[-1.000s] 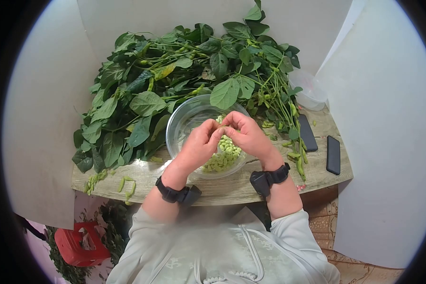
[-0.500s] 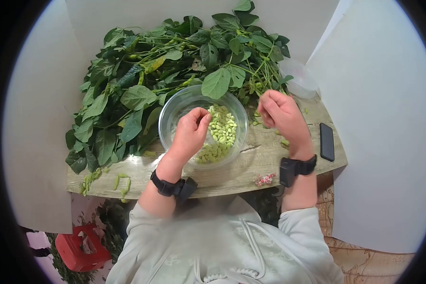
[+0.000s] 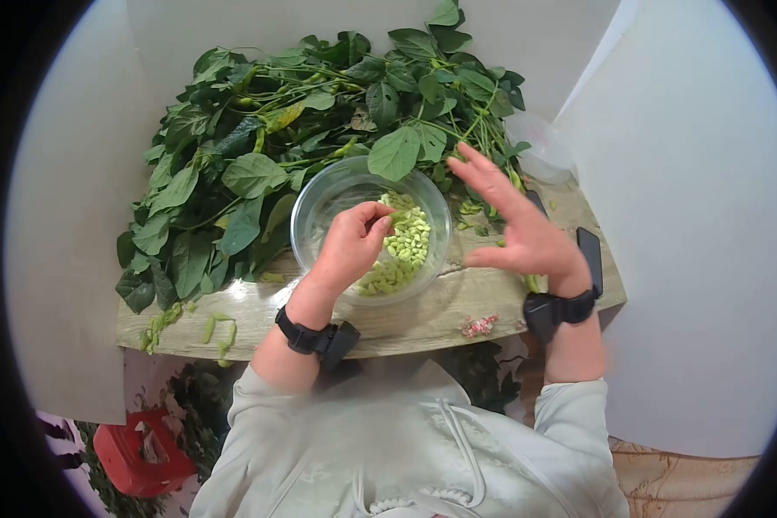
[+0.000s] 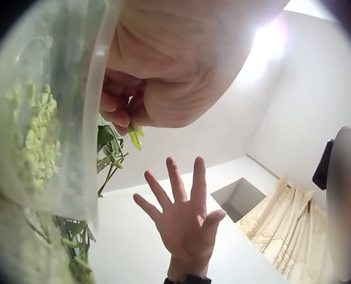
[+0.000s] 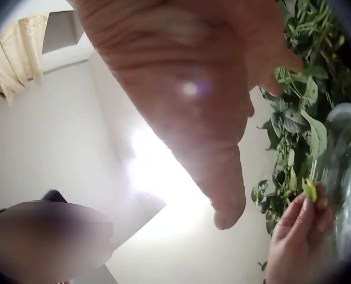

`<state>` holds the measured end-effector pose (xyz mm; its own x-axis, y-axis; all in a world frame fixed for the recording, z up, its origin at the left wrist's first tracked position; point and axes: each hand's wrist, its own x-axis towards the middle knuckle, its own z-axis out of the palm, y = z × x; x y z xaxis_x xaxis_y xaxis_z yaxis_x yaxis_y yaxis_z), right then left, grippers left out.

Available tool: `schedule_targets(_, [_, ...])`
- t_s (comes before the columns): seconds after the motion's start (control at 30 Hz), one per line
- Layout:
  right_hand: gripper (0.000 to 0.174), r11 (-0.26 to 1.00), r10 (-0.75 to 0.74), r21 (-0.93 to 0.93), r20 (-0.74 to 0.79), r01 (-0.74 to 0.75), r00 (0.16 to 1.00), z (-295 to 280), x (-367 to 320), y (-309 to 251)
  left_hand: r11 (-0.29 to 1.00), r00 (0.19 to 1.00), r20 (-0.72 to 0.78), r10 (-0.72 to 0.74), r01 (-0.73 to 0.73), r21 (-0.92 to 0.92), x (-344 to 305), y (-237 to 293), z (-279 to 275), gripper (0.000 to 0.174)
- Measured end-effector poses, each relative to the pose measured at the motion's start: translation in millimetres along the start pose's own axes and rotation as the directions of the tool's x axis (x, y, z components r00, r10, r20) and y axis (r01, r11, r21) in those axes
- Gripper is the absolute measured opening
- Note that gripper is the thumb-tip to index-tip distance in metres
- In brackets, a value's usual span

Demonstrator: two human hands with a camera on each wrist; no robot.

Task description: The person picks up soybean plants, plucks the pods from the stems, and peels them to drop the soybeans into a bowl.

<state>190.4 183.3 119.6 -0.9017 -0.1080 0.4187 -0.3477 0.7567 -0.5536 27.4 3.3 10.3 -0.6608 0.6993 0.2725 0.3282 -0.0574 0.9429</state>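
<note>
Opened wide since before: right hand (image 3: 531,243), holding nothing | counter (image 3: 388,332) carries clear bowl (image 3: 317,200) | left hand (image 3: 350,246) pinches 1 green pod (image 4: 136,138) above bowl | pod looks light, bendy, squashable: best held softly by its end

The right hand (image 3: 527,237) has parted from the left hand (image 3: 351,246) and opened wide.
First the two meet fingertip to fingertip above the clear bowl (image 3: 298,216), then the right hand moves away with curled fingers; now, right of centre in the frame, its fingers extend and its thumb juts out to the left. The pink-and-white bits (image 3: 479,325) at lower right on the worktop (image 3: 406,332), mostly covered by the right forearm at first, now show to its left.
</note>
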Motion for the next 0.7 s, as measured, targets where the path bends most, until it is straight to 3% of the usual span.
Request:
schedule_targets(0.07, [0.072, 0.998, -0.057, -0.023, -0.053, 0.056, 0.997, 24.8, 15.3, 8.7, 1.000, 1.000, 0.002, 0.000, 0.000, -0.017, 1.5, -2.8, -2.7, 0.017])
schedule_targets(0.13, [0.064, 0.988, -0.135, -0.083, -0.054, 0.130, 0.989, 44.2, 30.3, 16.2, 0.998, 1.000, -0.022, 0.004, -0.005, -0.055, 1.0, -1.2, -3.3, 0.015])
schedule_targets(0.17, [0.048, 0.977, -0.186, -0.134, -0.161, 0.165, 0.969, 57.2, 35.2, 26.2, 0.996, 0.998, -0.035, -0.054, 0.051, -0.079, 0.2, 3.6, -4.2, 0.013])
schedule_targets(0.2, [0.048, 0.976, -0.195, -0.130, -0.155, 0.176, 0.968, 64.8, 37.8, 32.0, 0.996, 0.997, -0.047, -0.054, 0.050, -0.077, 0.2, 3.4, -3.9, 0.013])
schedule_targets(0.27, [0.028, 0.977, -0.141, -0.189, -0.246, 0.095, 0.959, 76.1, 42.5, 39.8, 1.000, 0.997, -0.083, -0.007, 0.005, -0.024, 0.1, 1.0, -3.8, 0.014])
schedule_targets(0.3, [0.018, 0.973, -0.216, -0.143, -0.280, 0.182, 0.935, 81.4, 48.0, 41.4, 0.999, 0.996, -0.087, 0.026, -0.024, 0.029, 0.8, -4.6, -4.5, 0.015])
schedule_targets(0.43, [0.015, 0.986, -0.163, -0.092, -0.277, 0.142, 0.947, 93.4, 44.0, 49.6, 0.996, 0.989, -0.118, 0.084, -0.080, 0.039, 2.0, -9.7, -4.9, 0.015])
schedule_targets(0.5, [0.016, 0.987, -0.161, -0.064, -0.282, 0.149, 0.946, 97.9, 40.8, 54.6, 0.993, 0.994, -0.110, 0.001, 0.013, 0.119, 0.7, -4.0, -5.6, 0.017])
schedule_targets(0.7, [0.018, 0.991, -0.118, 0.032, -0.284, 0.132, 0.952, 107.3, 32.9, 60.7, 0.989, 0.993, -0.113, -0.025, 0.041, 0.140, 1.0, -3.1, -3.8, 0.020])
